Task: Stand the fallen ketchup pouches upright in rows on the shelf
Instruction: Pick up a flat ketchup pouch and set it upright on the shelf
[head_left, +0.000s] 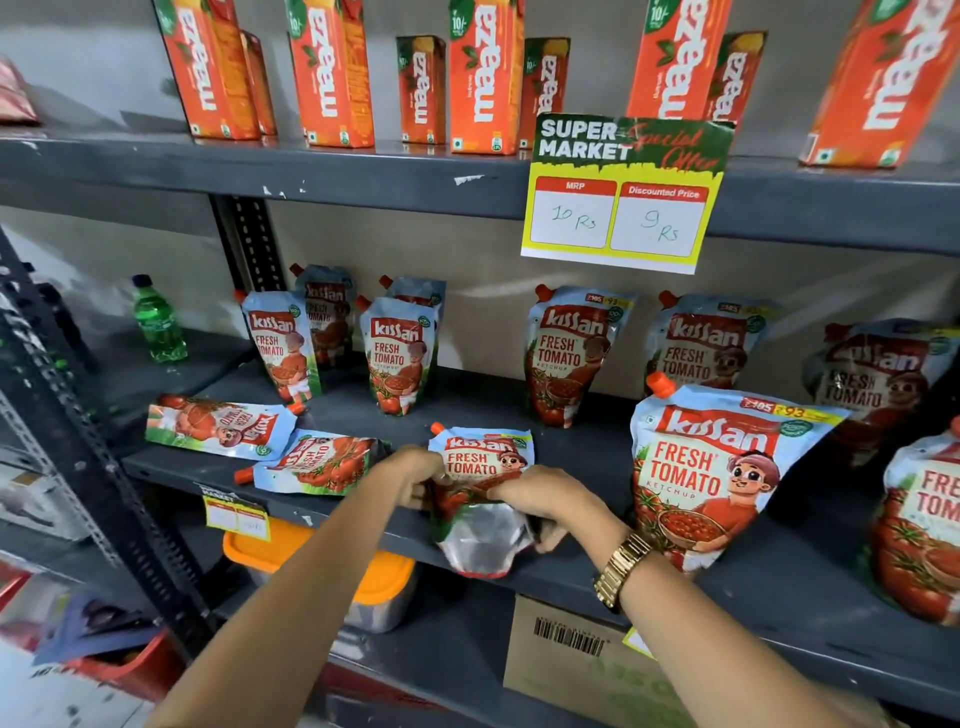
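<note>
On the dark grey metal shelf (597, 441) of a shop rack, ketchup pouches sit in loose order against a plain beige back wall. At the shelf's front edge both hands hold one small pouch (480, 483): the left hand (415, 475) pinches its left side, the right hand (545, 499) clasps its right side, and each grip is closed on it. This pouch is tilted back, its orange cap up and to the left, its silvery base hanging past the shelf edge. A gold watch (621, 569) circles the right wrist. Left of the hands, two fallen pouches (218, 423) (324, 465) lie flat near the front. Behind them small pouches (395, 356) stand upright in short rows, and to the right larger pouches (717, 478) stand in a front and a back row. A green bottle (158, 322) stands alone on the neighbouring shelf at far left. Overhead, the upper shelf (363, 174) carries orange juice cartons (332, 73), tall and short, and a price sign (621, 195) hangs from its edge. Below the working shelf sit an orange-lidded plastic tub (384, 587) and a cardboard box (571, 660) with a barcode; what they contain cannot be seen.
</note>
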